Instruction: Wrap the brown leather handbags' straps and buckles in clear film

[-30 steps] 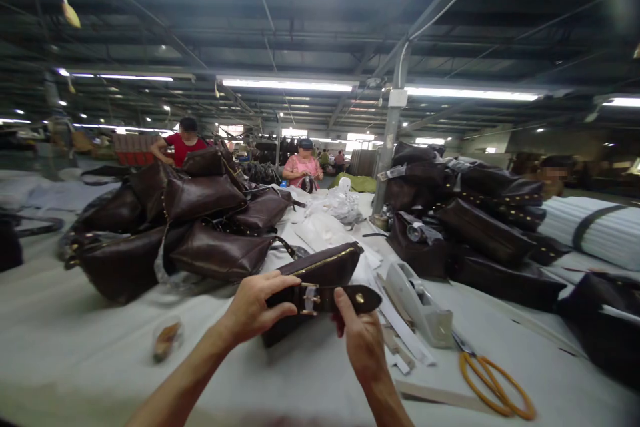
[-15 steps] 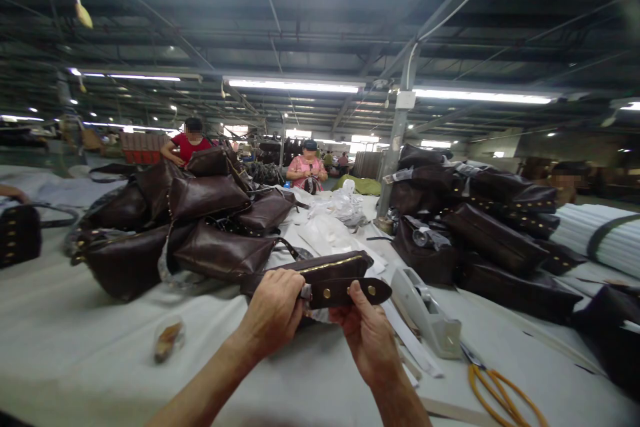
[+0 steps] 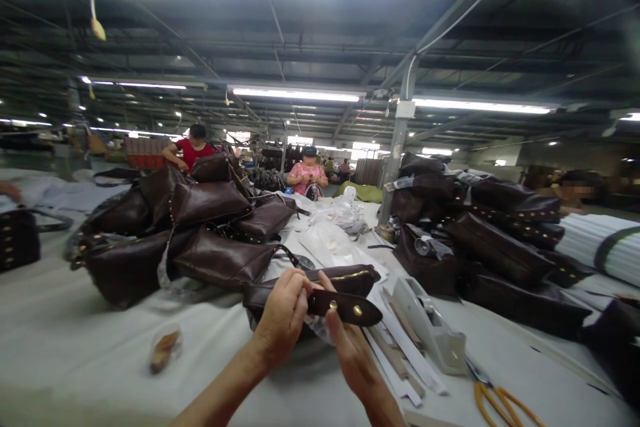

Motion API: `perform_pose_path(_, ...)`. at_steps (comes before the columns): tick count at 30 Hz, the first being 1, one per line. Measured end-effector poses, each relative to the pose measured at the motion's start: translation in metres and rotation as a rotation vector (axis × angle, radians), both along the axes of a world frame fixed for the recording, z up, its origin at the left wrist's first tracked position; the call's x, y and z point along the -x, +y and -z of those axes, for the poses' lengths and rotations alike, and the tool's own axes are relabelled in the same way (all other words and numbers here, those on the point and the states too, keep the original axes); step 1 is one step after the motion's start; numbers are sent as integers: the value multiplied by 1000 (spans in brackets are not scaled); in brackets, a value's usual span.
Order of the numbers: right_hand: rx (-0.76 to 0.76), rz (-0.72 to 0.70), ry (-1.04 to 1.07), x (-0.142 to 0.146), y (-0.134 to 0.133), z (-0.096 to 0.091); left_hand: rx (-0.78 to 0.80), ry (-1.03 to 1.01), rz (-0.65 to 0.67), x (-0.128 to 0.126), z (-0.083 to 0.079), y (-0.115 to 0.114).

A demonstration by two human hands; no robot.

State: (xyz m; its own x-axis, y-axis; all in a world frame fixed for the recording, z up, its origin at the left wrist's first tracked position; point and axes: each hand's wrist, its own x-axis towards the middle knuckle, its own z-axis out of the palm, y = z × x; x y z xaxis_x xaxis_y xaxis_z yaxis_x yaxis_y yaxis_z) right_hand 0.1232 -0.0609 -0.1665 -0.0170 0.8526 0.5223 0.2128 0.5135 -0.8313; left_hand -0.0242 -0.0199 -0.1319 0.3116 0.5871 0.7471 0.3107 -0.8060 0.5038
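Observation:
Between my hands is a dark brown leather strap [image 3: 370, 310] with a rounded tip and gold studs. My left hand [image 3: 284, 310] is closed round its inner end. My right hand [image 3: 345, 340] grips it from below, the thumb by a stud and a finger reaching up behind it. Behind the strap lies a dark brown leather handbag [image 3: 345, 275] with a gold zip, partly covered by my hands. Some clear plastic wrap [image 3: 320, 328] shows beneath the strap.
Brown bags [image 3: 220, 253] are heaped at left, more bags [image 3: 500, 247] at right. A tape dispenser [image 3: 430, 327], paper strips [image 3: 400, 353] and orange-handled scissors [image 3: 500, 400] lie to the right. A small brush-like item [image 3: 165, 350] sits at left. Co-workers [image 3: 307, 172] are across the table.
The strap's tip has tilted down and swung slightly left. My right hand has slid left along the strap towards my left hand, and one of its fingers now rises behind the strap.

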Motion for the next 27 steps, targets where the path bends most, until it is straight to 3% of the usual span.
perform_pose_path(3, -55, -45, -160, 7, 5, 5, 182, -186, 71, 5, -10, 4)
perform_pose_path(7, -205, 142, -291, 19, 17, 15, 458, -374, 211, 14, -19, 10)
perform_pose_path(11, -324, 210, -470, 36, 32, 14, 493, -438, 231, 15, -20, 12)
perform_pose_path(14, -402, 390, -699, 36, 42, 26, 466, -579, 186, 23, -29, 19)
perform_pose_path(17, -457, 540, -931, 14, 43, 51, 467, -924, 193, 48, -47, 35)
perform_pose_path(20, -455, 575, -930, -21, 33, 75, 456, -1110, 149, 81, -56, 58)
perform_pose_path(23, -520, 545, -804, -54, 18, 85, 392, -1202, 30, 107, -50, 78)
perform_pose_path(27, -597, 470, -756, -88, 1, 88, 326, -1228, -40, 120, -40, 89)
